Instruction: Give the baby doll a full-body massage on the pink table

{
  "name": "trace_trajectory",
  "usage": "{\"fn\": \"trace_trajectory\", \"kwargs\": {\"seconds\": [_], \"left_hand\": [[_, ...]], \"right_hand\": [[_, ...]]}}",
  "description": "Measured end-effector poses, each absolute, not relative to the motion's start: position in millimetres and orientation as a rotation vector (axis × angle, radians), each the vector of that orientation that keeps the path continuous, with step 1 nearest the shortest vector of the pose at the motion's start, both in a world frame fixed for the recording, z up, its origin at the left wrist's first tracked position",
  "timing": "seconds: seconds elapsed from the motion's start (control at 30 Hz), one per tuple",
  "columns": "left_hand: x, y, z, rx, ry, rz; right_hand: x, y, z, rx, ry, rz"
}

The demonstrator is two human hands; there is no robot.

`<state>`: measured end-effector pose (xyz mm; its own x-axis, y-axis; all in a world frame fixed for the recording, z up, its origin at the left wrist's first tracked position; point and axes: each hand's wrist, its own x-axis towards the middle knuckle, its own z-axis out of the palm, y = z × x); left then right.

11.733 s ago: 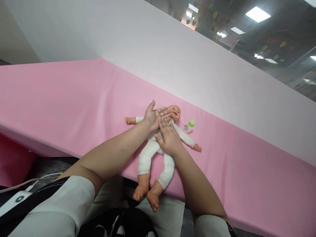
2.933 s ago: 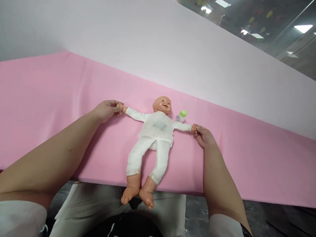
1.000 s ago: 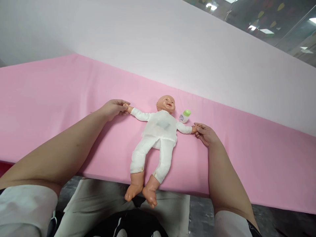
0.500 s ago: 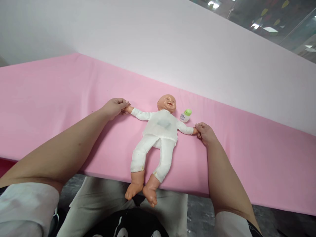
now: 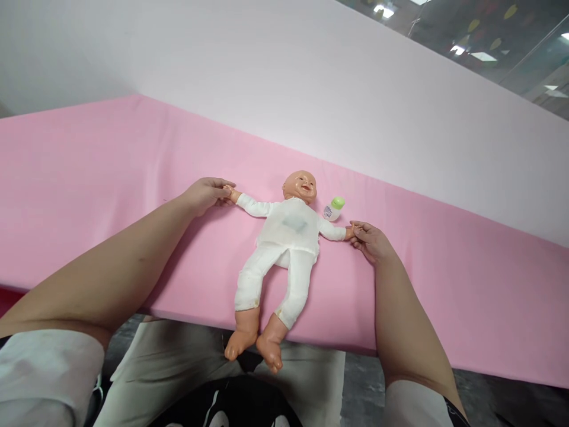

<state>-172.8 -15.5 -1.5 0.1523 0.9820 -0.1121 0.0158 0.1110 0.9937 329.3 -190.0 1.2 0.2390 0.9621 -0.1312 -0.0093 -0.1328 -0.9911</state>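
Baby doll [image 5: 287,234] supine on pink padded surface [image 5: 111,178], feet overhanging near edge. Left hand [image 5: 205,194] pinching doll's one hand, right hand [image 5: 370,240] pinching the other; both doll arms drawn out sideways, flat on pad. Small green-capped bottle [image 5: 333,208] capped, just beside doll's head, untouched. Judgement: arm-stretch position reached; legs not yet handled

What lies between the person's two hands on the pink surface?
In the head view, the doll lies on its back between the left hand and the right hand, each pinching one of its hands.
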Motion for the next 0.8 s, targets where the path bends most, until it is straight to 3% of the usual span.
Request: {"fn": "trace_trajectory", "kwargs": {"seconds": [0.47,0.8], "left_hand": [[-173,-14,-6,1.293,1.199,1.036],[-176,-11,-5,1.242,1.153,0.988]], "right_hand": [[326,-179,-11,-1.570,-1.036,0.928],[327,-189,1,-1.439,-0.942,1.095]]}}
